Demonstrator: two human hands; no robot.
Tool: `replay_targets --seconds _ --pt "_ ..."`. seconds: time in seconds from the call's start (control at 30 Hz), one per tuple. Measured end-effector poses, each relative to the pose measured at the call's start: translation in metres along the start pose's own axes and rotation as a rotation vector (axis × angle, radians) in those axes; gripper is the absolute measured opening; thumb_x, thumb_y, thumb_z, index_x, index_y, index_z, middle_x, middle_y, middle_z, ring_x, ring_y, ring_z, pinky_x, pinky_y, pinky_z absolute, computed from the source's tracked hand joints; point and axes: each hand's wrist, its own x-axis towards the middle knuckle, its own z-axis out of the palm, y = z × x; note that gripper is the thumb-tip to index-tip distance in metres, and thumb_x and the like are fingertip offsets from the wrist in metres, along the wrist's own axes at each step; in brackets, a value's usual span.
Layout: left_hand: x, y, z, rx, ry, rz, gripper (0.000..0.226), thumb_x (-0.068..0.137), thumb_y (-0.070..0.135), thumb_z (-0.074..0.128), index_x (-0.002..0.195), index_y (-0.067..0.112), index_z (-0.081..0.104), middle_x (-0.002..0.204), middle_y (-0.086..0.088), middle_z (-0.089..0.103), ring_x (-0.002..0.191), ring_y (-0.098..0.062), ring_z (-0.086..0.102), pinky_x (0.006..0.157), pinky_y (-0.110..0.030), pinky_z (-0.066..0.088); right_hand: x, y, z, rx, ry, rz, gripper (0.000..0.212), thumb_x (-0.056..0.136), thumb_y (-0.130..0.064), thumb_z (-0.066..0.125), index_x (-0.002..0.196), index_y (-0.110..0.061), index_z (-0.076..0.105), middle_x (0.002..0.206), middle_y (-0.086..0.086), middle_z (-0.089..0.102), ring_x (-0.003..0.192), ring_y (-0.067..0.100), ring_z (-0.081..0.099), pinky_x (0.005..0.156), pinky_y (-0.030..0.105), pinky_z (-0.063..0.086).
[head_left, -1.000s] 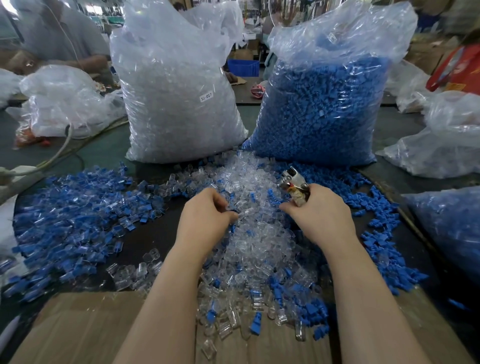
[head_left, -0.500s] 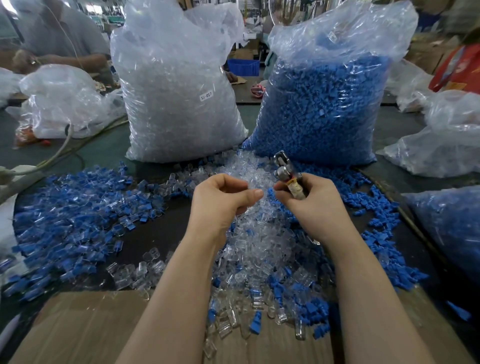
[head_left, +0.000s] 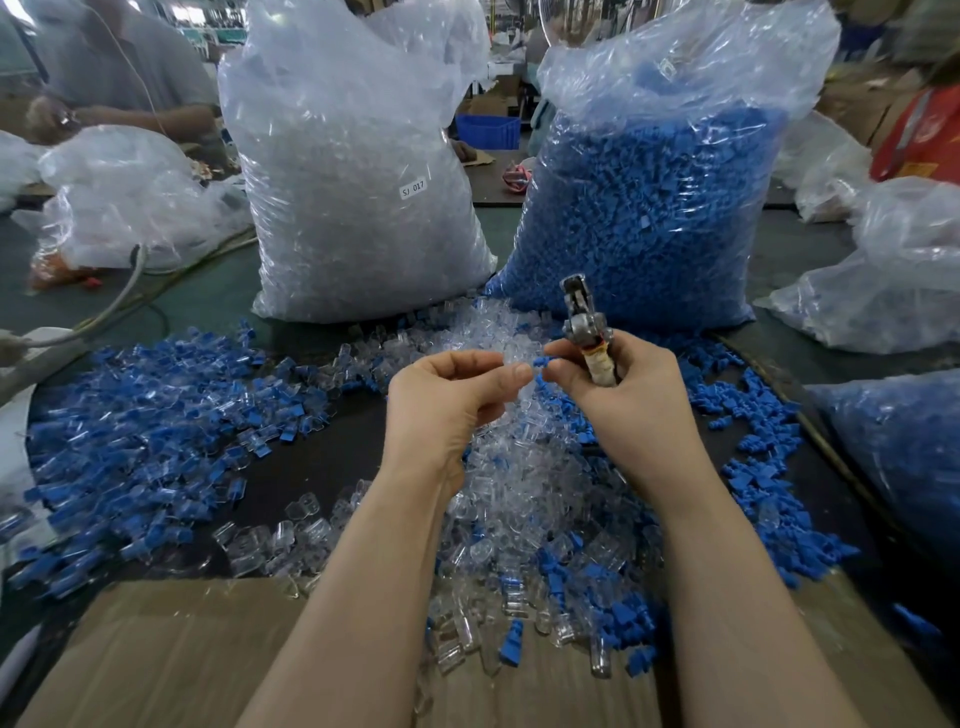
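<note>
Job: push a blue plug (head_left: 543, 362) into a clear cap (head_left: 514, 359), one pair after another.
Left hand (head_left: 447, 410): the fingers are curled. Thumb and first finger pinch the clear cap, held up over the table.
Right hand (head_left: 634, 410): the back fingers wrap round a metal tool (head_left: 582, 322) with a taped handle. Thumb and fingertip pinch the blue plug, just beside the cap.
Done: I think the heap of joined pieces (head_left: 156, 415) at the left is finished work, blue inside clear.
Left to do: lots. A pile of clear caps (head_left: 519, 493) lies under the hands. Loose blue plugs (head_left: 753, 467) lie at the right. A bag of clear caps (head_left: 358, 208) and a bag of blue plugs (head_left: 649, 208) stand behind, both full.
Hard to see: the cap is see-through and nearly lost against the pile. I cannot tell if plug and cap touch yet.
</note>
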Motion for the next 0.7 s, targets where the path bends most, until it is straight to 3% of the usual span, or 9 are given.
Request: replay_targets --seconds 0.23,0.37,0.43,0.57,0.7 --pt "0.0008 -0.0023 -0.0031 0.13 0.06 0.04 0.025 0.058 0.013 0.093 0.072 0.013 0.072 0.063 -0.001 0.072 0.051 -0.006 0.064 0.045 -0.012 0.043 -0.0004 -0.0036 -0.0031 -0.013 0.014 -0.05 0.022 0.087 -0.013 0.073 0.079 -0.033 0.066 0.075 -0.019 0.07 0.07 -0.002 0.063 0.063 0.01 0.048" --pt "0.0008 -0.0061 -0.0011 0.269 0.098 0.134 0.024 0.057 0.02 0.094 0.068 0.016 0.073 0.062 -0.002 0.072 0.053 -0.01 0.062 0.05 -0.02 0.048 -0.0005 -0.0031 0.0001 -0.072 -0.022 -0.037 0.02 0.086 -0.016 0.074 0.078 -0.032 0.066 0.073 -0.016 0.069 0.071 0.002 0.063 0.067 0.021 0.052" --pt "0.0009 -0.0064 0.0006 0.289 0.092 0.152 0.023 0.058 0.02 0.094 0.068 0.016 0.074 0.064 -0.004 0.072 0.057 -0.012 0.062 0.056 -0.027 0.053 -0.0004 -0.0017 0.0026 -0.14 -0.021 -0.026 0.014 0.086 -0.018 0.074 0.081 -0.03 0.067 0.076 -0.009 0.07 0.077 0.012 0.066 0.072 0.034 0.055" --pt "-0.0002 -0.0039 0.0026 0.206 0.04 0.141 0.019 0.063 0.013 0.091 0.074 0.012 0.075 0.066 -0.005 0.072 0.056 -0.01 0.062 0.056 -0.021 0.05 -0.0001 -0.0013 0.0046 -0.175 0.047 -0.018 0.01 0.085 -0.023 0.073 0.082 -0.029 0.066 0.075 -0.009 0.068 0.073 0.01 0.064 0.072 0.04 0.055" --pt "-0.0033 -0.0006 0.0065 0.133 0.0 0.127 0.012 0.071 0.008 0.085 0.077 0.01 0.075 0.067 -0.005 0.073 0.062 -0.012 0.067 0.059 -0.019 0.053 -0.0006 -0.0021 0.0049 -0.178 0.102 -0.022 0.007 0.085 -0.023 0.072 0.085 -0.018 0.067 0.074 -0.005 0.068 0.073 0.017 0.064 0.071 0.044 0.054"
